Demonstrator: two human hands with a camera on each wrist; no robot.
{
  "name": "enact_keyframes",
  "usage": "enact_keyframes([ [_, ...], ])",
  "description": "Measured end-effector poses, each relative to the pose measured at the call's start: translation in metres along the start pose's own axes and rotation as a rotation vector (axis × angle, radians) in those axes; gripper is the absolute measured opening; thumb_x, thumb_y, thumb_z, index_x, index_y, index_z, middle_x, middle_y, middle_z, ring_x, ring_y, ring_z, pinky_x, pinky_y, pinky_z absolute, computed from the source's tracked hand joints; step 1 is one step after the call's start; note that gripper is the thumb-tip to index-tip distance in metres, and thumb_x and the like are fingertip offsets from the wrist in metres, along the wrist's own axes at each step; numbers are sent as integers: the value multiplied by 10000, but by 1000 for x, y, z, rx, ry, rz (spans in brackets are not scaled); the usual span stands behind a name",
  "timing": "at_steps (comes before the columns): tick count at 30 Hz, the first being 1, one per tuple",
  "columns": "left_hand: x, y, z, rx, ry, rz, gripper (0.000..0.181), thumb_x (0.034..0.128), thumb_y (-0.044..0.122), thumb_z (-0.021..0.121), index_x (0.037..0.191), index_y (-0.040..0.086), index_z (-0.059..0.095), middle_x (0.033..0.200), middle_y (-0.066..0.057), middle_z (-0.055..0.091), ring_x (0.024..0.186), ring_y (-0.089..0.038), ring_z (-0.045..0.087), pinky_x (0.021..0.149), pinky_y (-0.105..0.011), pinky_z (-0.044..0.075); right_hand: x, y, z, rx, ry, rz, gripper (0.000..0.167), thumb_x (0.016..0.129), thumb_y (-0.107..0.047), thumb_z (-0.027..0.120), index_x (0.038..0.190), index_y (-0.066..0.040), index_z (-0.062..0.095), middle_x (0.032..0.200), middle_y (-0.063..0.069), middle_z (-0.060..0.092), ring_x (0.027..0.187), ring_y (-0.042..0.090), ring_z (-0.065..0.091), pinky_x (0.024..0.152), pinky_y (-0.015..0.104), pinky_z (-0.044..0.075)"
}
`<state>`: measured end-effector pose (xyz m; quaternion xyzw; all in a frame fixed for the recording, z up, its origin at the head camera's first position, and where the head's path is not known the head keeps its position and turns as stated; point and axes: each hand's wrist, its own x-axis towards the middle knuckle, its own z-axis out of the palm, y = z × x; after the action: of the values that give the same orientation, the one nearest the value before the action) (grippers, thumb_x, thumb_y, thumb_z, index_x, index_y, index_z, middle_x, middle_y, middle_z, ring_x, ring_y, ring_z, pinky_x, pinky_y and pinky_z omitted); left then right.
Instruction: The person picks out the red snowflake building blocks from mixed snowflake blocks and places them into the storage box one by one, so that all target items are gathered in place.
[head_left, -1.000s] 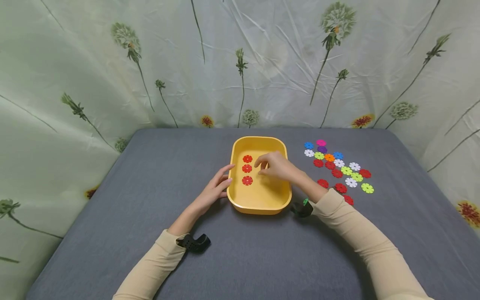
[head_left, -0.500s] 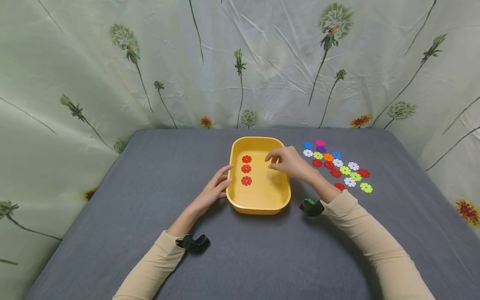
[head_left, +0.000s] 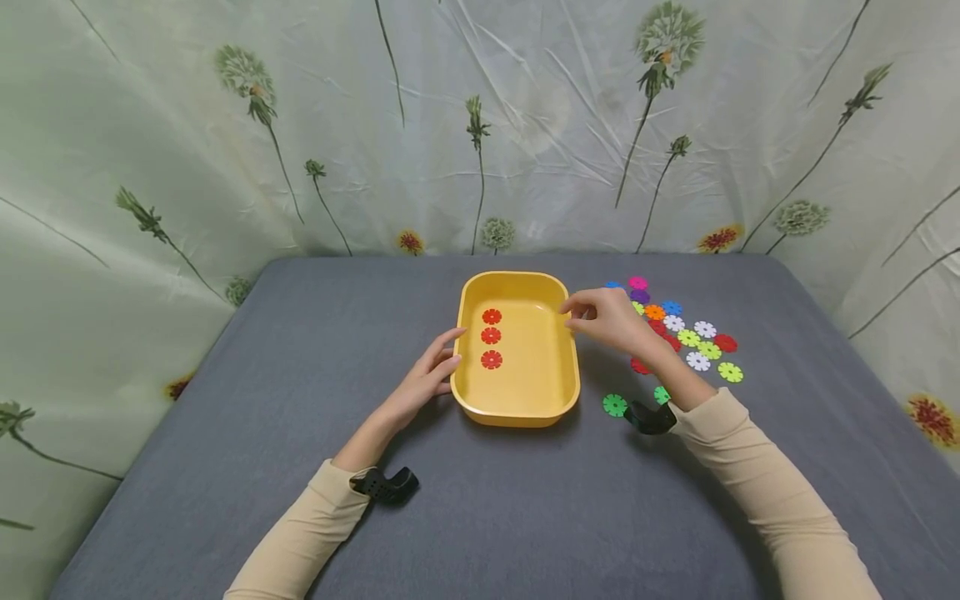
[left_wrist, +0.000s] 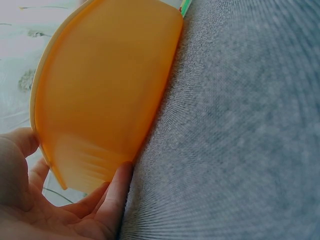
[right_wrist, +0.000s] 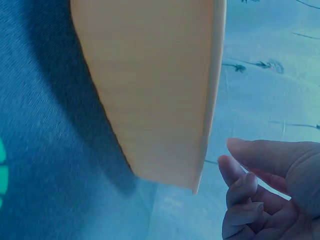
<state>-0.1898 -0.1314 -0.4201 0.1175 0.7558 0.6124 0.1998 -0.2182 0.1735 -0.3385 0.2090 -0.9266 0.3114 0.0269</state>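
Grey cloth (head_left: pixel 510 508) bears the tray (head_left: pixel 534 367), touching relaxed left grip (head_left: pixel 422 379), near loosely curled right grip (head_left: pixel 609 321).

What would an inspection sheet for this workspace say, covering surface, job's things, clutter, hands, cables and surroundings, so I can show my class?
Surface: grey fabric-topped table.
Job's things: yellow tray with three red discs lined up along its left side; loose discs of several colours lie on the table to its right, some partly hidden by the right arm.
Clutter: nothing seen besides those loose discs.
Left hand: fingers touch the tray's left side.
Right hand: at the tray's right rim, nothing seen between thumb and fingers.
Cables: nothing seen.
Surroundings: pale backdrop with a flower print.
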Motion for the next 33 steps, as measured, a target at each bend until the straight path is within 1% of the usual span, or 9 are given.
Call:
enact_keyframes([
  [6,0,-1,0,5,2,2,476,994,342,422,1434,396,249,1446,-143,356,1252,-319,481,967,-416,499,-6,12,-5,-10,31,15,167,820,-69,678,975,-15,702,813,118,679,702,179,539,603,207,439],
  [11,-1,0,0,9,2,10,480,995,336,418,1441,383,243,1447,-146,346,1249,-325,479,965,-413,501,-12,21,-8,-23,41,34,164,826,-69,674,978,-13,699,819,128,678,698,175,551,585,205,436],
  [14,-1,0,0,6,1,13,480,996,330,418,1440,382,244,1446,-149,347,1253,-326,477,964,-413,501,-16,26,-10,-43,42,47,167,831,-77,670,983,-16,700,830,130,686,712,178,561,603,211,441],
  [20,1,-2,0,-2,-6,13,483,995,328,421,1441,380,243,1456,-152,341,1263,-329,472,960,-408,505,-26,38,-16,-62,33,125,178,840,-96,662,992,-9,692,844,133,687,745,202,573,636,235,459],
  [23,1,-2,0,1,-2,11,484,994,330,422,1442,378,243,1457,-152,340,1262,-329,473,961,-412,504,-29,45,-17,-61,29,147,178,838,-88,663,991,-2,688,853,145,689,754,213,585,648,244,472],
  [26,1,-2,0,3,5,8,483,993,334,422,1440,382,246,1453,-148,343,1259,-326,472,964,-413,502,-32,51,-19,-78,26,153,174,836,-88,665,985,-2,687,858,149,691,753,210,591,649,242,472],
  [30,0,-1,0,5,7,1,478,993,332,424,1434,391,251,1446,-138,349,1253,-313,477,967,-410,500,-36,57,-22,-105,41,155,169,829,-91,671,972,-2,692,840,150,694,734,205,589,636,249,455],
  [33,0,0,0,2,0,11,484,995,328,419,1445,368,243,1444,-150,348,1247,-317,480,965,-410,502,-41,62,-24,-114,54,157,162,827,-90,674,963,-6,697,833,149,697,735,212,600,635,265,450],
])
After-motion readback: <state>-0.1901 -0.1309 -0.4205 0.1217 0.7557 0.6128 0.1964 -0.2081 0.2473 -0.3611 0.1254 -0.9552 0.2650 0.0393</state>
